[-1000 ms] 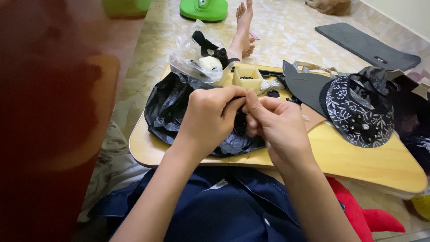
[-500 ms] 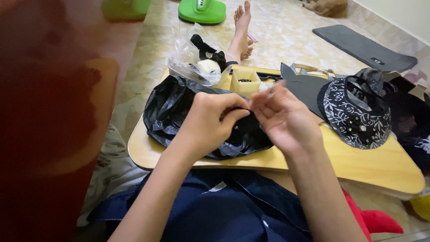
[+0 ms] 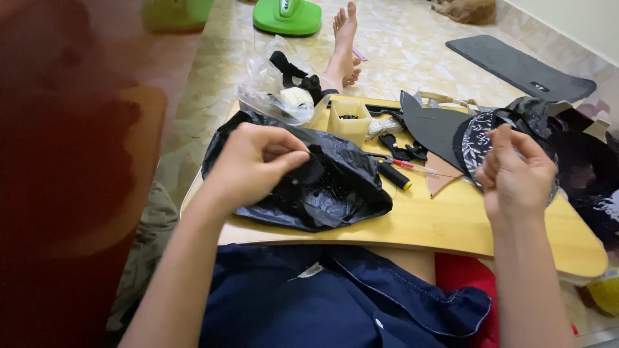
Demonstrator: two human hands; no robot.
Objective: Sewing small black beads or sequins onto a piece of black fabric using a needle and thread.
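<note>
Pinching a small dark piece (image 3: pixel 308 173) between thumb and fingertips, the left hand (image 3: pixel 255 164) keeps its grip clamped on it just above a crumpled black plastic bag (image 3: pixel 322 193) that lies on the pale wooden surface (image 3: pixel 451 225); the right hand (image 3: pixel 512 174) is raised well apart to the right, fingers drawn together as if on a fine thread or needle, though what they pinch is too thin to make out. It looks like a hand-sewing or beading step, with the pull of a stitch in hand; a next move would call for bringing the 2 hands back together and a steady, precise aim at the small piece. Near the bag lie a black-handled tool (image 3: pixel 393 175) and a thin red-handled one (image 3: pixel 412 166). Behind the bag stands a small yellow open box (image 3: pixel 349 121) with dark bits inside, and left of it a clear plastic bag (image 3: pixel 271 96) holding black and white items. To the right sit a flat dark grey cut-out (image 3: pixel 432 125) and a black patterned fabric piece (image 3: pixel 477 138). On the floor beyond are a green base (image 3: pixel 287 14) and a dark grey mat (image 3: pixel 516 67)
</note>
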